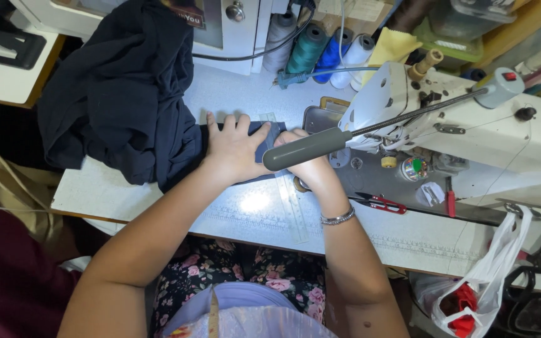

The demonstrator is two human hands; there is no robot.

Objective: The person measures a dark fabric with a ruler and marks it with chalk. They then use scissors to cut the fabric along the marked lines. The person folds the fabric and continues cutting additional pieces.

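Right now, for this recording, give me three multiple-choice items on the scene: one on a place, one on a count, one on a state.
1. Where does the dark navy fabric pile up?
A. To the left of the hands
B. On the floor
C. In the white plastic bag

2. How many thread cones stand at the back of the table?
A. One
B. Four
C. Seven

3. How does the left hand lie?
A. Clenched in a fist
B. Raised off the table
C. Flat, pressing the fabric

Answers: 1 A, the heap lies left of both hands, the right hand near the sewing machine. 2 B, grey, teal, blue and white cones show. 3 C, its fingers are spread on the cloth.
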